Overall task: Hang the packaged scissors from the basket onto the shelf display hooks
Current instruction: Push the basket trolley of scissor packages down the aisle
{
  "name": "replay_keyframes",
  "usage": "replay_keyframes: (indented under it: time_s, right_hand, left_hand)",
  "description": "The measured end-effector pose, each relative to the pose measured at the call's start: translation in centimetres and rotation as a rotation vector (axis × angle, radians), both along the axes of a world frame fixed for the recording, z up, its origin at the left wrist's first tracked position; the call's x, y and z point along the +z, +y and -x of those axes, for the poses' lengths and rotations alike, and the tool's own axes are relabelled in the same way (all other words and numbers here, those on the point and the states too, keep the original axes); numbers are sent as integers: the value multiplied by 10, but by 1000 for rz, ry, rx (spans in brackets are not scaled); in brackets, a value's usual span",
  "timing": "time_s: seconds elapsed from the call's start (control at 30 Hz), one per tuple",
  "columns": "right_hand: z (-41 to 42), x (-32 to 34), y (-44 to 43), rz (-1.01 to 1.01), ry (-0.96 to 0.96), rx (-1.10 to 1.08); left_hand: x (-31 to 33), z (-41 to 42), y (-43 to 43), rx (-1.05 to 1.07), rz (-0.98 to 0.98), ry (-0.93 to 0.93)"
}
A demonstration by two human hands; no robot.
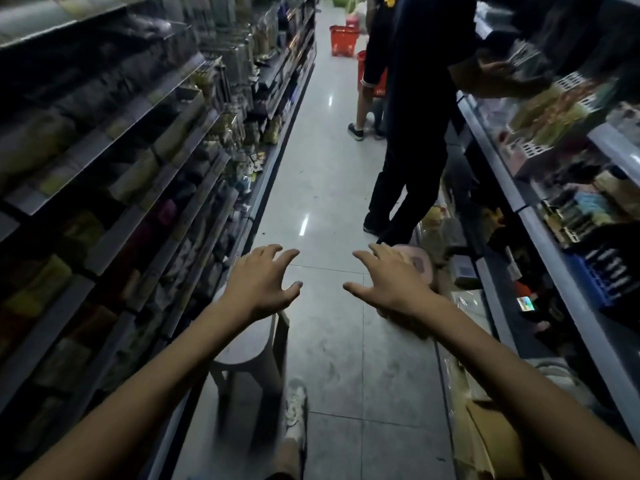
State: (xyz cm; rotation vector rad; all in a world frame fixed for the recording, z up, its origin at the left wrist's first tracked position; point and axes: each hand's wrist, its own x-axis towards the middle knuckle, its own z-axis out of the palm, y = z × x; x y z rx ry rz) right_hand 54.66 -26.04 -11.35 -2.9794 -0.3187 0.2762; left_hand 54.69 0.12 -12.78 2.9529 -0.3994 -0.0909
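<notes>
My left hand (263, 284) and my right hand (388, 282) reach forward side by side over the aisle floor, fingers spread and loosely bent, holding nothing. A red shopping basket (343, 39) stands on the floor far down the aisle. Display hooks with hanging packages (228, 67) line the upper left shelving, blurred by motion. No packaged scissors can be made out in either hand or close by.
A grey plastic stool (249, 355) stands just under my left forearm beside the left shelf. A person in dark clothes (415, 109) stands at the right shelving; another person's legs (360, 109) show further back. Cardboard (485, 434) lies at the lower right.
</notes>
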Motion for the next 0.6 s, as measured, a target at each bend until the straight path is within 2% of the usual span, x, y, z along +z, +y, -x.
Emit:
replay_keyframes:
  time_s: [0.2, 0.4, 0.6]
  right_hand:
    - [-126, -9, 30, -44, 137, 4]
    - [-237, -12, 42, -41, 134, -19]
    - [-336, -25, 30, -48, 137, -54]
  left_hand:
    - [-16, -129, 23, 22, 24, 64]
    - [-14, -246, 41, -3, -56, 77]
    - [-19, -348, 39, -37, -24, 99]
